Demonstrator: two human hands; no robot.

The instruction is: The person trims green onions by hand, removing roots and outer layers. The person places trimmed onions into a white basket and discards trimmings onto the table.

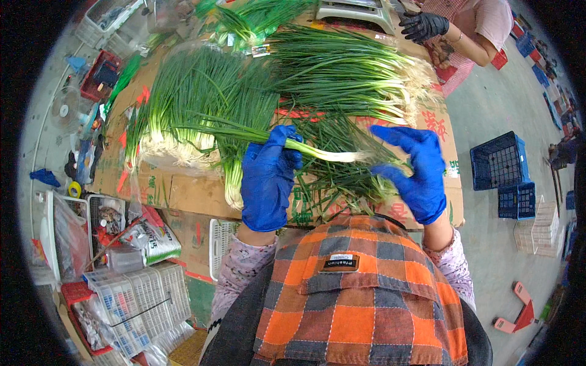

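My left hand [270, 176], in a blue glove, grips a few green onions [320, 153] whose white ends point right. Beside those white ends my right hand [414, 164], gloved in blue too, is held with thumb and fingers apart. Under both hands lies a loose heap of green onion leaves and trimmings [339, 178]. A large pile of green onions with roots [348, 73] spreads behind them, roots to the right. Further left, bunches of green onions [192, 100] rest with their white ends towards me. One separate bunch [233, 183] lies just left of my left hand.
Flattened cardboard [192, 192] covers the table. A white scale [355, 13] stands at the far edge, near a person's black-gloved hand [423, 26]. Blue crates [499, 160] sit on the floor at right. White plastic baskets [137, 302] and a fan [64, 110] are on the left.
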